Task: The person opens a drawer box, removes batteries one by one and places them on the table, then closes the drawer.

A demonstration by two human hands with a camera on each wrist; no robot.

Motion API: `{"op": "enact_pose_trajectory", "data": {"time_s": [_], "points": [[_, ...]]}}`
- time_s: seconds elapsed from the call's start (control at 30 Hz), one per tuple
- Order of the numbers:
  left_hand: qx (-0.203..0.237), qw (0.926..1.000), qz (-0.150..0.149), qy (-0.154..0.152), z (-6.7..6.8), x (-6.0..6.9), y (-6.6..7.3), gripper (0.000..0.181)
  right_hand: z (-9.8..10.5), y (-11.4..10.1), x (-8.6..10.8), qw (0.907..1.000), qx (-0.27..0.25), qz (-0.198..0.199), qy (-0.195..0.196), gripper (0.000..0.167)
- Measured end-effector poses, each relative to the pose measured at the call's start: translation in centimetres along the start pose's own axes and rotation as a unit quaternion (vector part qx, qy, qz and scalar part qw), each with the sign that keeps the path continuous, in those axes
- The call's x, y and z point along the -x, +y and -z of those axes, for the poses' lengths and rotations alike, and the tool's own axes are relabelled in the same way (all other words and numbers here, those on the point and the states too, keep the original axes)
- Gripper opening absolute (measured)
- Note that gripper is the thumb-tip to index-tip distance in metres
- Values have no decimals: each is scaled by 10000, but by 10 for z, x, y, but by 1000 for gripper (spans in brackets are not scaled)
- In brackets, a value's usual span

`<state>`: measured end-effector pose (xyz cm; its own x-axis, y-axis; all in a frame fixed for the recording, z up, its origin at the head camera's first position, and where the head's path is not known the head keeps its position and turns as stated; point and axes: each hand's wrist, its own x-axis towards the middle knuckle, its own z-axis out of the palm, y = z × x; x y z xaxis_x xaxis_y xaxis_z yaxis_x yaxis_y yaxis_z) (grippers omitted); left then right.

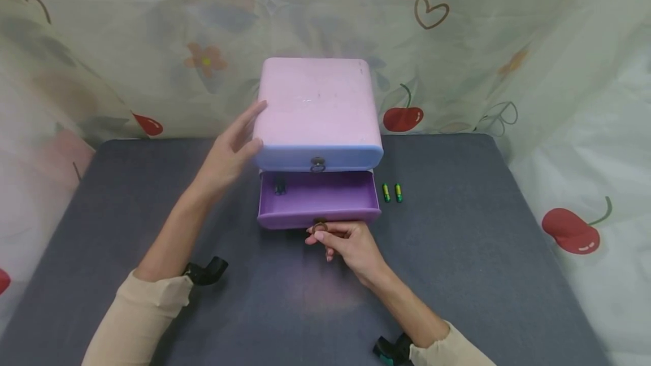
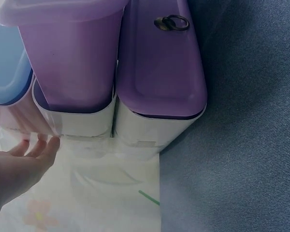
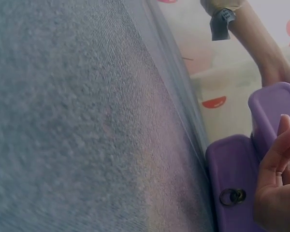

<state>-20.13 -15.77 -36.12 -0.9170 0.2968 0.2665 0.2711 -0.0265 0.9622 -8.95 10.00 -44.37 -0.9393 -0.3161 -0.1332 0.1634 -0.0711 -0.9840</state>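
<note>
One big backdrop (image 1: 315, 10): pale printed fabric, filling the top and both sides of the frame, cherries and flowers all over, "happy" lettered near the upper right.
Table (image 1: 458, 275): dark grey-blue, taking up the middle and bottom.
Cabinet (image 1: 315, 106): pink on top, standing upright a bit above center, three stacked drawers going by the left wrist view.
Open drawer (image 1: 325, 202): purple, middle tier, pulled well out, just below frame center.
Bottom drawer (image 2: 159, 63): also purple, pushed in, upper middle of the left wrist view.
Blue drawer (image 1: 285, 157): top tier, pushed in, right around frame center.
Sleeves (image 1: 147, 309): beige, lower left and along the bottom right of center.
Left hand (image 1: 229, 148): left of center, touching the cabinet's left side, fingers fairly straight and a bit spread.
Right hand (image 1: 353, 244): below center, pinching the open drawer's ring pull (image 1: 319, 227) between thumb and finger, other fingers loosely bent.
Black wrist gadgets (image 1: 205, 271): worn near both cuffs, lower left and bottom.
Batteries (image 1: 398, 192): two, green and yellow, lying parallel but apart, just right of the open drawer.
Dark little thing (image 1: 280, 186): inside the open drawer, toward the back left, too small to identify.
</note>
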Motion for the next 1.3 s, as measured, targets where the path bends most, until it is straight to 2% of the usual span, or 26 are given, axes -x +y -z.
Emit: {"op": "enact_pose_trajectory", "data": {"time_s": [0.27, 1.3], "points": [[4, 10000, -19, 6, 0, 0, 1, 58, -2, 6, 5, 9999, 20, 148, 54, 27], [87, 9999, -128, -9, 0, 0, -3, 60, -10, 14, 29, 9997, -213, 59, -55, 32]]}}
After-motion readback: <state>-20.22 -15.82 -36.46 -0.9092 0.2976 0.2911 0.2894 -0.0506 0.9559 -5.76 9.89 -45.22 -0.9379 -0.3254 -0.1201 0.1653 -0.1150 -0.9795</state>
